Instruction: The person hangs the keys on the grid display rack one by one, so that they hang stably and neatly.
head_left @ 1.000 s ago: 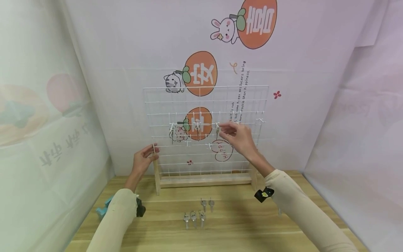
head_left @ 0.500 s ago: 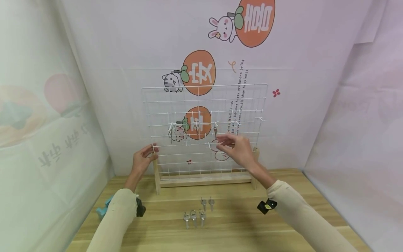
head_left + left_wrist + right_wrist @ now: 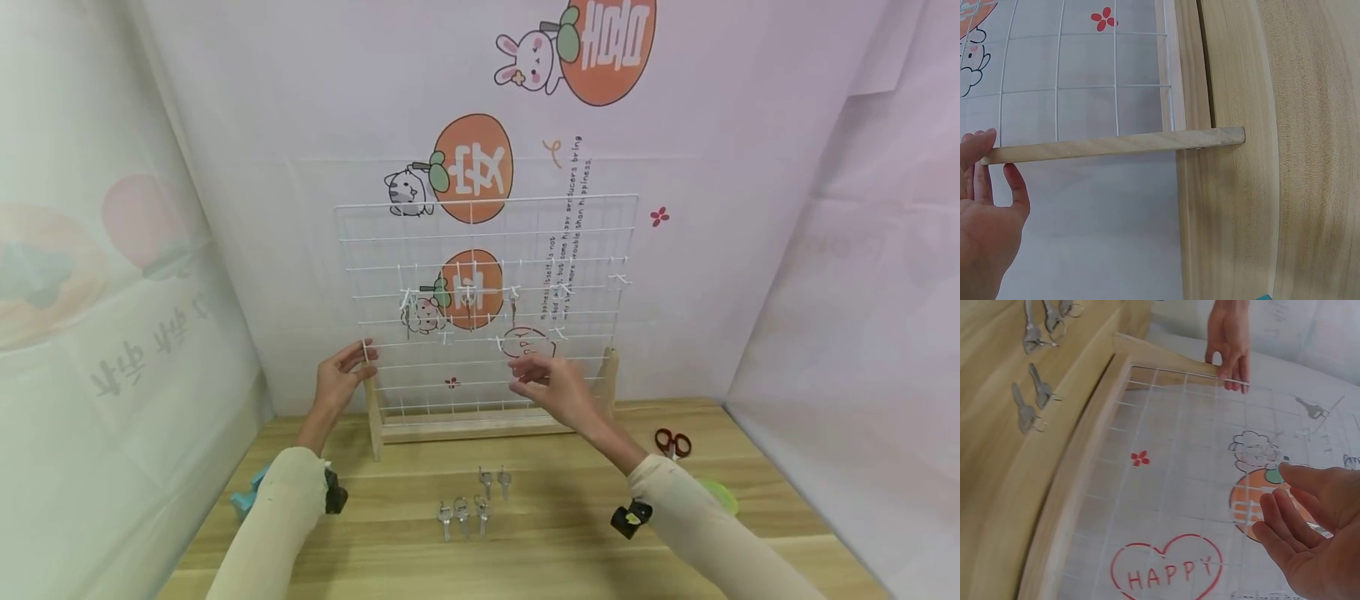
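Observation:
A white wire grid rack (image 3: 420, 385) stands upright in a wooden base (image 3: 465, 430). At its left end my left hand (image 3: 341, 379) grips the top of the wooden side post (image 3: 1104, 147), thumb on one face and fingers on the other. My right hand (image 3: 555, 387) hovers before the grid's lower right part, fingers loosely bent and holding nothing. Three keys hang in a row from white hooks: a left key (image 3: 408, 321), a middle key (image 3: 468, 310) and a right key (image 3: 513, 310). Several loose keys (image 3: 462, 518) with rings lie on the table in front.
Red-handled scissors (image 3: 672, 444) and a green round item (image 3: 720, 497) lie right on the wooden table (image 3: 570, 550), the latter partly behind my sleeve. A light-blue object (image 3: 247, 498) sits by my left forearm. Other white hooks (image 3: 617, 278) dot the grid; a printed cloth hangs behind.
My right hand has dropped away from the right hanging key to the grid's lower part. That key now hangs in full view. My left hand stays on the post.

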The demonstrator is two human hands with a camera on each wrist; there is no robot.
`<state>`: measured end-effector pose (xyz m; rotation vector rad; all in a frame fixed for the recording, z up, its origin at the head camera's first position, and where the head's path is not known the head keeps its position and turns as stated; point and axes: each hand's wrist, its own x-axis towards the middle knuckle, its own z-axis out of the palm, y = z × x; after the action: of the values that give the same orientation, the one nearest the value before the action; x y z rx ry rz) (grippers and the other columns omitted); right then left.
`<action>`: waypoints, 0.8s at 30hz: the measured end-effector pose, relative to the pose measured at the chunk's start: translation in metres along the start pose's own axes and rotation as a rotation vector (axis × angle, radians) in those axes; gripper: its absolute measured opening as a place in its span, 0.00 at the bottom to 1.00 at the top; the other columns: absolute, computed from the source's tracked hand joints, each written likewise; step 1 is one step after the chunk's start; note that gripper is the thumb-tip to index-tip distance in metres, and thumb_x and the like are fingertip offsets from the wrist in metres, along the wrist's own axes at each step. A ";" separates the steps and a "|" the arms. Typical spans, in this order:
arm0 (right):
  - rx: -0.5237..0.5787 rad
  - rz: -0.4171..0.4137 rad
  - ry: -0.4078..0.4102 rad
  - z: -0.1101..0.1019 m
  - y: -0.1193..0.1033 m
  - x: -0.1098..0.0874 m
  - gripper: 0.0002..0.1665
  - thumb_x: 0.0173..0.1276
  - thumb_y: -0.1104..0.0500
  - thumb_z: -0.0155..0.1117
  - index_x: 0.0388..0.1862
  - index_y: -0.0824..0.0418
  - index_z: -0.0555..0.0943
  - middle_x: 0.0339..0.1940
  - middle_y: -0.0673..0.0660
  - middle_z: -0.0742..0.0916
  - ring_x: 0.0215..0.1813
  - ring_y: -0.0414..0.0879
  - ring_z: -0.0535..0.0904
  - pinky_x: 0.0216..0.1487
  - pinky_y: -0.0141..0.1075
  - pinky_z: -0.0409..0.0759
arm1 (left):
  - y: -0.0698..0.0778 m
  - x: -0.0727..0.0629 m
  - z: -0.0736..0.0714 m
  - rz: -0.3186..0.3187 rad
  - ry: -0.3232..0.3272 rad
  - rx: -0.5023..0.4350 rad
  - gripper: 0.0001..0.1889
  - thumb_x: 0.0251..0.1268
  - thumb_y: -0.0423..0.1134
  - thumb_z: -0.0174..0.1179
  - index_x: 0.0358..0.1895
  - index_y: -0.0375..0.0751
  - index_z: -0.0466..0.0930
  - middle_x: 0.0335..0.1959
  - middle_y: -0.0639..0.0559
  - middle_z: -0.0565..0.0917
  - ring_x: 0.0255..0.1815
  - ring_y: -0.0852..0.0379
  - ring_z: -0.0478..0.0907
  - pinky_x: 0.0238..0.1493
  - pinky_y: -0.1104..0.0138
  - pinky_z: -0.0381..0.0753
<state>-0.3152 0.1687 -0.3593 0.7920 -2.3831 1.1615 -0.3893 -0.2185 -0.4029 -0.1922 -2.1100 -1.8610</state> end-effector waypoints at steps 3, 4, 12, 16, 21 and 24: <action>0.014 0.002 -0.021 0.008 0.006 -0.005 0.17 0.65 0.66 0.77 0.52 0.64 0.87 0.45 0.59 0.92 0.43 0.49 0.90 0.50 0.43 0.91 | 0.000 0.000 0.000 0.005 0.000 0.001 0.28 0.66 0.20 0.65 0.69 0.34 0.77 0.62 0.32 0.82 0.65 0.45 0.80 0.54 0.75 0.85; 0.020 -0.005 -0.028 0.011 0.009 -0.007 0.16 0.65 0.67 0.77 0.52 0.64 0.87 0.45 0.59 0.92 0.43 0.50 0.90 0.50 0.44 0.91 | -0.001 0.000 0.000 0.006 -0.001 -0.001 0.28 0.66 0.20 0.65 0.69 0.34 0.77 0.63 0.32 0.82 0.65 0.45 0.80 0.53 0.75 0.85; 0.006 -0.008 -0.074 0.034 0.030 -0.023 0.14 0.64 0.67 0.76 0.49 0.65 0.87 0.40 0.58 0.92 0.42 0.49 0.90 0.50 0.47 0.90 | 0.002 -0.001 0.001 0.004 -0.012 -0.040 0.28 0.67 0.19 0.64 0.70 0.32 0.75 0.64 0.29 0.80 0.68 0.40 0.78 0.58 0.69 0.85; -0.009 0.004 -0.091 0.048 0.038 -0.031 0.12 0.64 0.67 0.77 0.47 0.64 0.88 0.40 0.58 0.91 0.42 0.49 0.90 0.51 0.46 0.90 | 0.003 -0.001 0.003 -0.015 -0.004 -0.049 0.28 0.67 0.18 0.63 0.70 0.33 0.75 0.65 0.29 0.79 0.68 0.40 0.78 0.59 0.67 0.85; -0.024 0.039 -0.127 0.066 0.049 -0.037 0.12 0.65 0.65 0.76 0.47 0.62 0.88 0.41 0.59 0.92 0.43 0.50 0.89 0.50 0.46 0.90 | 0.002 0.001 0.001 -0.027 -0.007 -0.071 0.28 0.67 0.17 0.62 0.70 0.30 0.74 0.66 0.26 0.77 0.70 0.37 0.75 0.60 0.65 0.85; -0.038 0.040 -0.160 0.077 0.057 -0.042 0.11 0.65 0.65 0.76 0.46 0.63 0.88 0.41 0.60 0.92 0.43 0.51 0.89 0.49 0.47 0.90 | 0.002 0.001 0.001 -0.022 -0.012 -0.071 0.29 0.67 0.17 0.62 0.71 0.29 0.73 0.66 0.26 0.76 0.70 0.37 0.75 0.60 0.65 0.84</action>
<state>-0.3257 0.1492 -0.4615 0.8576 -2.5538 1.1019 -0.3899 -0.2178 -0.4008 -0.1976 -2.0635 -1.9536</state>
